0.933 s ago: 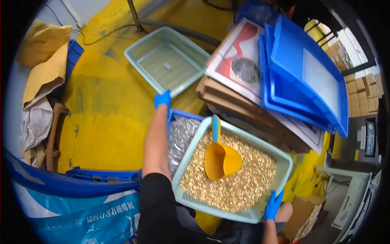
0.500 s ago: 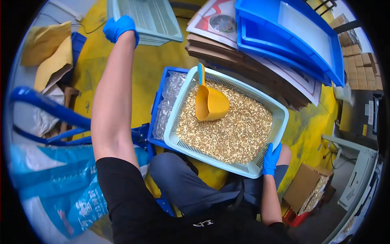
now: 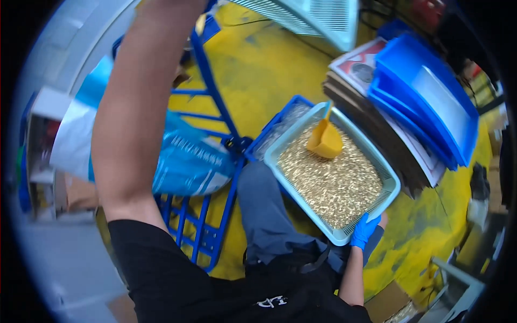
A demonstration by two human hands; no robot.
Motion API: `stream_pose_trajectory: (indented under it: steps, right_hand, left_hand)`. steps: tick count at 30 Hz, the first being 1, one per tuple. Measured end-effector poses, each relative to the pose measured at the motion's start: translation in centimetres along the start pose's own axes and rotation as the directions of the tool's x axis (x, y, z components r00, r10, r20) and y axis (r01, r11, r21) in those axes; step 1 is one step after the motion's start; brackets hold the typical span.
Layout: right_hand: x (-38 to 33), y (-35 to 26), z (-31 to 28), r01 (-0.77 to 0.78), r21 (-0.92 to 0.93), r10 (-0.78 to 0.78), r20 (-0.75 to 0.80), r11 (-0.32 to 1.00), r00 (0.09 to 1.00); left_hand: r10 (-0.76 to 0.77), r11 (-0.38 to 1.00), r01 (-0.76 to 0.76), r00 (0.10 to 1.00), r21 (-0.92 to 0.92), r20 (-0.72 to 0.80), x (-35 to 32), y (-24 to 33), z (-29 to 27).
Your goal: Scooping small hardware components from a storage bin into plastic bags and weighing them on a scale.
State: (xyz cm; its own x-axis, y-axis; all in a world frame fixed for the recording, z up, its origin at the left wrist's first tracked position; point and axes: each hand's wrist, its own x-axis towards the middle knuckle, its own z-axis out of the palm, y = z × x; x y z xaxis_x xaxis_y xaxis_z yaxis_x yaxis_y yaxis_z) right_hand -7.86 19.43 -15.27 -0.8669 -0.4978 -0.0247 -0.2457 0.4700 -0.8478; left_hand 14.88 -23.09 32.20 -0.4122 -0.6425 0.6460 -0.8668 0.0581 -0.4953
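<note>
A light-green plastic basket (image 3: 393, 189) full of small gold-coloured pieces (image 3: 331, 183) sits tilted over my knee and a blue crate (image 3: 280, 121). My right hand (image 3: 364, 232), in a blue glove, is closed on its near right corner. A yellow scoop (image 3: 326, 141) with a blue handle lies on the pieces at the far end. My left arm (image 3: 134, 102) reaches forward and leaves the view at the top, so the hand is hidden. Near that edge hangs a second light-green basket (image 3: 323, 21), tilted and partly cut off; what supports it is out of view.
A stack of flat cardboard (image 3: 371, 124) stands to the right, with blue trays (image 3: 425, 102) on top. On the left is a blue metal cart frame (image 3: 202, 223) bearing a blue-and-white sack (image 3: 188, 156). An open cardboard box (image 3: 390, 304) is at the lower right.
My view has swung left. My left arm has reached further forward and its hand has left the view; the far basket appears more tilted. My right hand keeps hold of the near basket.
</note>
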Motion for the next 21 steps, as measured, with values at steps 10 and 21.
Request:
stream_pose_trajectory:
  steps: [10, 21]
  right_hand:
    - [0.8, 1.4, -1.1, 0.021, 0.058, -0.031, 0.188, 0.998, 0.982]
    - [3.3, 3.5, -2.7, 0.079, -0.089, -0.038, 0.397, 0.993, 0.917]
  left_hand:
    - [-0.954, -0.001, 0.274, 0.287, -0.962, 0.083, -31.3, -19.0, -17.2]
    - [-0.883, 0.162, 0.965, 0.049, -0.206, -0.467, -54.9, -28.4, -21.9]
